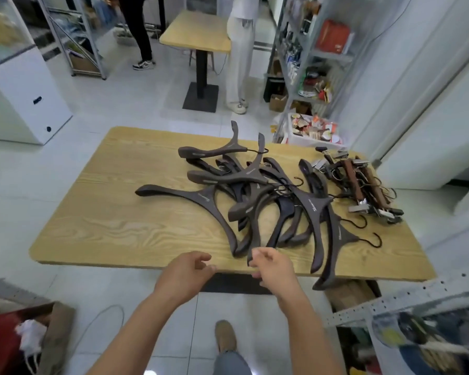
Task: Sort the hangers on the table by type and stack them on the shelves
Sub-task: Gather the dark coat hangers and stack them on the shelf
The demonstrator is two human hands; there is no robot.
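Observation:
A tangled pile of several dark brown wide-shouldered hangers (257,196) lies across the middle and right of the wooden table (114,212). Further right sits a smaller heap of brown clip hangers with metal clamps (360,185). My left hand (184,274) hovers at the table's near edge, fingers loosely curled, holding nothing. My right hand (274,269) is beside it, its loosely curled fingers just at the near tip of one dark hanger; no grip on it shows.
A metal shelf (309,55) full of goods stands behind the table at the right, a white bin (309,131) at its foot. Another perforated shelf edge (390,304) is near right. Two people stand by a small table (198,31) beyond.

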